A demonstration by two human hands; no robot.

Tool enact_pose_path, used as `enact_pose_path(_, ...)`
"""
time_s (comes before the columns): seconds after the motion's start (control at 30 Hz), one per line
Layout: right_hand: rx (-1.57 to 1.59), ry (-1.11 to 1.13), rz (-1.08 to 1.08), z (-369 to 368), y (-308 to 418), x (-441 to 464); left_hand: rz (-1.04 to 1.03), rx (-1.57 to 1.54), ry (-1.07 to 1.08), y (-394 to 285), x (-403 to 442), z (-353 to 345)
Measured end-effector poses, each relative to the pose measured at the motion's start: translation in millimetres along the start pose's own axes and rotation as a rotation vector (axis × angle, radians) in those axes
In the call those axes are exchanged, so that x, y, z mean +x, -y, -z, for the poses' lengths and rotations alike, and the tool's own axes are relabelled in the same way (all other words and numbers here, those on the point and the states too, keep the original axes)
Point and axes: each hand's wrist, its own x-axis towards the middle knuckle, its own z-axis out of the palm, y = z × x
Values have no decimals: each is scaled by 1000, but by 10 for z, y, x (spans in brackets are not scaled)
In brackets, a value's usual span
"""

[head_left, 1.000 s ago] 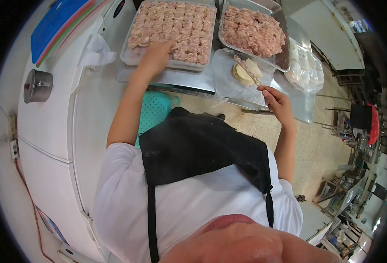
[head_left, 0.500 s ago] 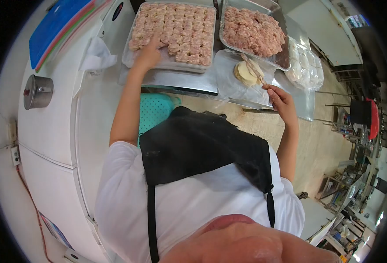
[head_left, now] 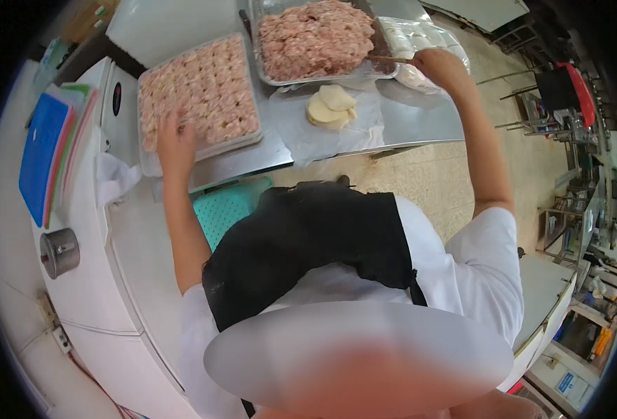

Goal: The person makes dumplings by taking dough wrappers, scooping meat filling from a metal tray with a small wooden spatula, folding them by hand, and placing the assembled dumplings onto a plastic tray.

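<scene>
My left hand (head_left: 178,143) is over the near left part of a tray of meat dumplings (head_left: 203,91) set in close rows; its fingertips are bent down at the dumplings, and whether they hold one is hidden. My right hand (head_left: 439,68) is closed round the handle of a thin spatula (head_left: 392,59), whose far end reaches the edge of the minced meat (head_left: 315,38) in a metal tray (head_left: 385,66). Pale round wrappers (head_left: 331,107) lie in a small stack on a plastic sheet (head_left: 291,133) between the two trays and my body.
Bagged white items (head_left: 420,38) lie right of the meat tray. A teal perforated stool (head_left: 228,209) stands under the table's near edge. To the left are a white cloth (head_left: 116,178), coloured boards (head_left: 43,157) and a metal pot (head_left: 60,251) by the white appliance.
My right hand has moved from beside the wrappers to the meat tray, bringing the spatula to the meat. My left hand stays at the dumpling tray. The view has turned and shifted.
</scene>
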Motion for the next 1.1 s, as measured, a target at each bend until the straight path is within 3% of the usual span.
enact_pose_path(0.13, -163, -69, 165, 219, -244, 398, -288, -170, 25, -816, 2, -512)
enact_pose_path(0.23, -185, -345, 323, -163, -413, 874, -329, -271, 254, -1277, 42, -977)
enact_pose_path(0.3, -210, -392, 398, -586, -353, 1116, -339, -321, 355, -1475, 88, -1324)
enact_pose_path(0.33, -132, -217, 314, -674, -166, 1084, -341, -322, 374, -1499, 101, -1513)
enact_pose_path(0.4, -87, -260, 400, -805, 26, 815, -343, -321, 405, -1492, 145, -1871)
enact_pose_path(0.5, 13, -115, 481, -799, -20, 536, -365, -78, 419, -1519, 161, -2095)
enact_pose_path(0.6, 17, -117, 569, -803, 25, 246, -295, -31, 376, -1500, 181, -2147)
enact_pose_path(0.7, 82, -151, 587, -661, -280, 360, 39, -205, 454, -1572, 202, -2071)
enact_pose_path(0.83, 20, -125, 502, -231, -592, 624, -1, -315, 315, -1566, 202, -1987)
enact_pose_path(0.9, 93, -184, 585, -627, -484, 665, 8, -349, 249, -1518, 184, -2002)
enact_pose_path(0.97, 129, -169, 701, -815, -268, 505, 96, -369, 167, -1612, 179, -1987)
enact_pose_path(1.1, 144, -29, 658, -664, -469, 614, 336, -660, 35, -1547, 227, -1989)
